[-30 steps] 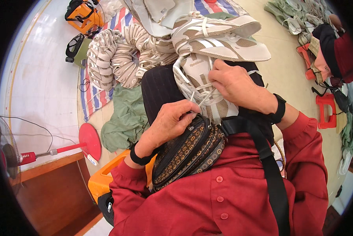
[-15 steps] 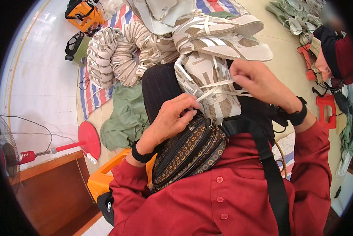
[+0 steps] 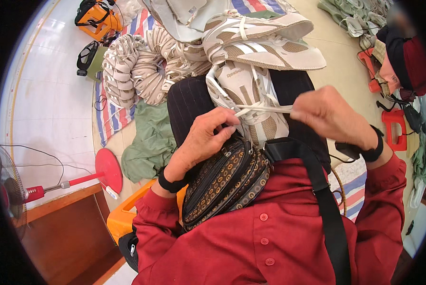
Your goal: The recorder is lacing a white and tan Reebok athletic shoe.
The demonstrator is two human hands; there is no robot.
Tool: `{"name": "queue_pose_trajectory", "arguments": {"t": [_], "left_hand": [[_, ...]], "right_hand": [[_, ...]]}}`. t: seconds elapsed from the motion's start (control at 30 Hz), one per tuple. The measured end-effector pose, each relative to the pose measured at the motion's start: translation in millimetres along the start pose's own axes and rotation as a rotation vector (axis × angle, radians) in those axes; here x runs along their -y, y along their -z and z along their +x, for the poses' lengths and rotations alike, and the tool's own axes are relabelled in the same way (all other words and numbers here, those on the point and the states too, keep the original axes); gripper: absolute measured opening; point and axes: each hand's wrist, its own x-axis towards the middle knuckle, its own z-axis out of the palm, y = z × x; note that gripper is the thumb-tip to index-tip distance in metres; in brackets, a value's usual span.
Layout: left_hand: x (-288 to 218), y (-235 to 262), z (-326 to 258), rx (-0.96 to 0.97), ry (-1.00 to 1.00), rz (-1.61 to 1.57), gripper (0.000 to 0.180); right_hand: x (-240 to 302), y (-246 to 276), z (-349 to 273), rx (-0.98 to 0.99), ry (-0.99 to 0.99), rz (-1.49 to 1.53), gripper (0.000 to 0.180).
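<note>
Across my lap lies a beige and white shoe upper (image 3: 244, 85) with brown mesh panels and its tongue showing. A pale shoelace (image 3: 265, 109) crosses it, drawn taut between my two hands. My left hand (image 3: 208, 135) pinches one end at the upper's left edge, beside a brown patterned waist bag (image 3: 222, 183). Off to the right of the upper, my right hand (image 3: 329, 114) is closed on the other end. The lace crosses over itself at the middle of the upper. More unsoled shoe uppers (image 3: 265, 42) rest just beyond my knees.
Bundled shoe uppers (image 3: 120, 71) lie on a striped sheet (image 3: 109, 111) at the far left. A green cloth (image 3: 148, 140) is beside my left leg. At left stands a fan with a red base (image 3: 109, 171). Red stools (image 3: 394, 128) and another person's dark red sleeve (image 3: 418, 66) are at right.
My right hand has moved right and nearer to me, pulling the lace tight. The lace crossing has drawn closer together, while my left hand stays almost in place.
</note>
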Motion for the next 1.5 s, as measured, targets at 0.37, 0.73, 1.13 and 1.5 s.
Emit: {"name": "queue_pose_trajectory", "arguments": {"t": [0.37, 0.73, 1.13, 1.5], "left_hand": [[2.9, -1.6, 13.0, -0.093, 0.002, -0.09, 0.027], [-3.0, -5.2, 19.7, -0.433, -0.135, 0.205, 0.028], [-7.9, -4.1, 83.7, -0.175, -0.2, 0.369, 0.012], [-17.0, -2.1, 97.9, 0.146, 0.258, -0.014, 0.015]], "right_hand": [[-44.2, -2.3, -2.6, -0.428, -0.125, -0.26, 0.017], [-77.4, 36.8, -21.7, -0.417, -0.334, -0.532, 0.013], [-14.2, -15.0, -23.0, -0.386, 0.037, -0.342, 0.021], [-41.8, -69.6, 31.0, -0.341, 0.148, -0.07, 0.025]]}}
